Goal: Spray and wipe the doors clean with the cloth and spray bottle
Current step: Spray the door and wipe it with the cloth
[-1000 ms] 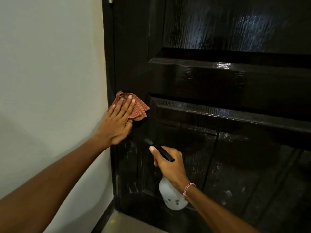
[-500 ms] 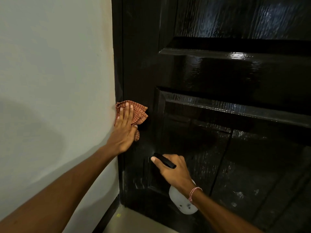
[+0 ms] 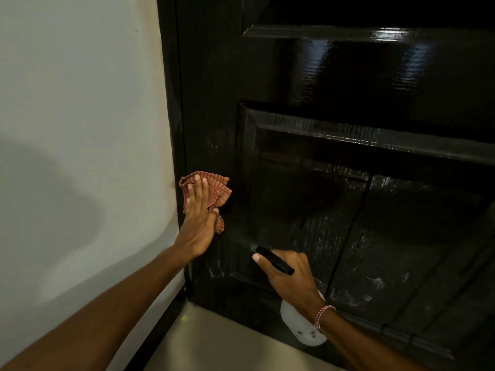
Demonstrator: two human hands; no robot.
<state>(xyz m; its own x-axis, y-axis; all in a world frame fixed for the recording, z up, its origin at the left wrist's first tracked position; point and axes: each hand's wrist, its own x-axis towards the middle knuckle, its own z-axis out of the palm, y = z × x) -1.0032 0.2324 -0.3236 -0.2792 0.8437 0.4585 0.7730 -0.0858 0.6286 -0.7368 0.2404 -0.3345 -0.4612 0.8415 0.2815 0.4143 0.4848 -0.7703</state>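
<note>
A glossy black panelled door (image 3: 348, 162) fills the right of the view, wet streaks shining on its lower panels. My left hand (image 3: 198, 218) presses a crumpled red checked cloth (image 3: 218, 187) flat against the door's left stile, fingers straight, thumb over a fold of cloth. Lower and to the right, my right hand (image 3: 289, 279) grips a white spray bottle (image 3: 302, 328) by its black head, whose nozzle points at the door's lower left panel. The hand hides the bottle's neck.
A pale wall (image 3: 80, 129) runs along the left, meeting the black door frame (image 3: 171, 103). A light floor (image 3: 214, 341) lies below the door, with a dark skirting strip along the wall's foot.
My left hand has slid the cloth downward along the door's left stile. The view has tilted down, and the right hand with the bottle has stayed low near the bottom panel.
</note>
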